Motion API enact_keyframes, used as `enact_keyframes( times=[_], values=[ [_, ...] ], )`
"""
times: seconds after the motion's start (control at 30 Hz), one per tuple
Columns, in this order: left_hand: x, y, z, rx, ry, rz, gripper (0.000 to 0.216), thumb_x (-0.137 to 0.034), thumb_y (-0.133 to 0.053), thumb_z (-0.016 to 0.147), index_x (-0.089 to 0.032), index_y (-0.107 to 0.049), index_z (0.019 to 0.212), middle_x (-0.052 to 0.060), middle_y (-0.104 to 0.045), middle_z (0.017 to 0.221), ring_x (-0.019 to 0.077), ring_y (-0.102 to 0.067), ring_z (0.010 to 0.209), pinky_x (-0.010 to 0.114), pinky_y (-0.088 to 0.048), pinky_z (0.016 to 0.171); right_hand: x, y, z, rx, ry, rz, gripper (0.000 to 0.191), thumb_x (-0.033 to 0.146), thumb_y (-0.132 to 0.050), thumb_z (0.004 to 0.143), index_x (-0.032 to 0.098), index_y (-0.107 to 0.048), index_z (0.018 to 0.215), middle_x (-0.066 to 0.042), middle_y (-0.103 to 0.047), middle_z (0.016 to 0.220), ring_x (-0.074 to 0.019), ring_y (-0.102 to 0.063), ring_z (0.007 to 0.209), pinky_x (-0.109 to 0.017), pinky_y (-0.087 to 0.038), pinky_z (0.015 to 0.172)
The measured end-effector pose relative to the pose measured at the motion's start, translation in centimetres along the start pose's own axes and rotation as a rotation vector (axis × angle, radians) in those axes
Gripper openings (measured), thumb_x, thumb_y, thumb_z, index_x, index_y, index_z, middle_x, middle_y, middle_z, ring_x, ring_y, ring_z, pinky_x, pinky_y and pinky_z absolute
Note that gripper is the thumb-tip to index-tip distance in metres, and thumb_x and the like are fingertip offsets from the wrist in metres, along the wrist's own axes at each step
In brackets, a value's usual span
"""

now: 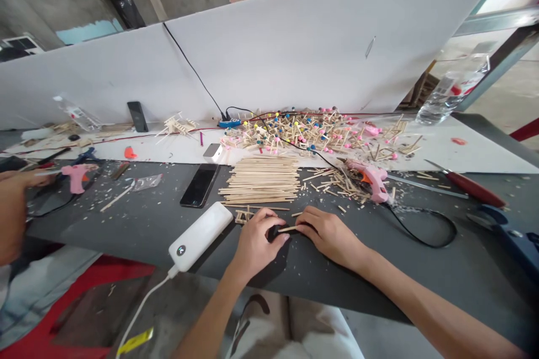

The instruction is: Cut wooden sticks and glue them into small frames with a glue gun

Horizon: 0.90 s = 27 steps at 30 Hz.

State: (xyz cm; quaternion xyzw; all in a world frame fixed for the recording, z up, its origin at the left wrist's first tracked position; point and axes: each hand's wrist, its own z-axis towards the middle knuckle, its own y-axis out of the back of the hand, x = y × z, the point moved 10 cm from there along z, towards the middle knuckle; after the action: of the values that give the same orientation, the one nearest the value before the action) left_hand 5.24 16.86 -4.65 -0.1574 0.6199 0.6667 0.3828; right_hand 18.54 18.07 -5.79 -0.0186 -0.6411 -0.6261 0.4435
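1. Wooden stick (287, 229) lies almost level across the gap between the hands, its long axis running side to side, with one end at the small dark piece (274, 231) and the other at the right hand's fingers.
2. Left hand (255, 241) is curled closed over that dark piece, gripping it between thumb and fingers; it is nearer the piece than the right hand is.
3. Right hand (329, 236) is half open, its fingertips (307, 219) reaching in at the stick's right end; whether they grip the stick or only touch it, I cannot tell.
4. Just beyond the left hand, a small stick frame (244, 216) sits on the grey tabletop (421, 275), beside a white power bank (200, 235) trailing a charging cable (143, 305).
5. Farther on lie a bundle of wooden sticks (259, 179), a black smartphone (200, 185), a pink hot glue gun (373, 180) and red-handled scissors (471, 189).
6. Farthest ahead are a heap of sticks tipped with pink and blue balls (311, 132) and a plastic water bottle (450, 90). Off to the far left, another person's hand (17, 190) reaches toward a second pink glue gun (78, 176).
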Motion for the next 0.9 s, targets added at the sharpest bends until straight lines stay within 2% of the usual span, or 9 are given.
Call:
enact_keyframes(
  times=[0.2,0.4,0.57,0.9],
  values=[
    [-0.1,0.3,-0.1,-0.018,-0.039,-0.017,0.018,-0.027,-0.057,0.094,-0.021,-0.074,0.098,0.005,-0.065,0.102,0.0117,-0.057,0.068,0.026,-0.047,0.068,-0.4,0.3,0.0,-0.027,-0.035,0.045,0.021,0.025,-0.049,0.100,0.019,-0.065,0.089,-0.004,-0.064,0.086,-0.0170,-0.063,0.079,-0.030,-0.048,0.074],
    [-0.1,-0.1,-0.1,0.016,-0.039,0.008,0.013,-0.020,-0.066,0.086,-0.022,-0.075,0.095,0.006,-0.066,0.101,0.0160,-0.064,0.080,0.026,-0.051,0.071,0.3,0.3,-0.2,-0.021,-0.010,0.085,0.016,0.031,-0.058,0.096,0.022,-0.070,0.099,-0.004,-0.065,0.092,-0.0155,-0.063,0.077,-0.029,-0.048,0.072],
    [0.2,-0.3,0.0,0.022,-0.022,0.012,0.011,-0.018,-0.066,0.086,-0.022,-0.076,0.089,0.005,-0.066,0.097,0.0167,-0.066,0.085,0.024,-0.050,0.069,0.6,-0.1,-0.2,-0.001,-0.017,0.059,0.016,0.032,-0.059,0.095,0.024,-0.073,0.094,-0.003,-0.064,0.092,-0.0150,-0.064,0.076,-0.028,-0.048,0.071],
    [0.2,-0.5,0.2,0.048,-0.022,0.029,0.010,-0.018,-0.066,0.087,-0.022,-0.074,0.084,0.004,-0.066,0.097,0.0162,-0.065,0.082,0.025,-0.049,0.069,0.5,-0.6,0.1,0.019,-0.049,0.037,0.013,0.029,-0.061,0.094,0.022,-0.070,0.088,-0.001,-0.063,0.085,-0.0136,-0.061,0.070,-0.026,-0.044,0.066]
  ],
)
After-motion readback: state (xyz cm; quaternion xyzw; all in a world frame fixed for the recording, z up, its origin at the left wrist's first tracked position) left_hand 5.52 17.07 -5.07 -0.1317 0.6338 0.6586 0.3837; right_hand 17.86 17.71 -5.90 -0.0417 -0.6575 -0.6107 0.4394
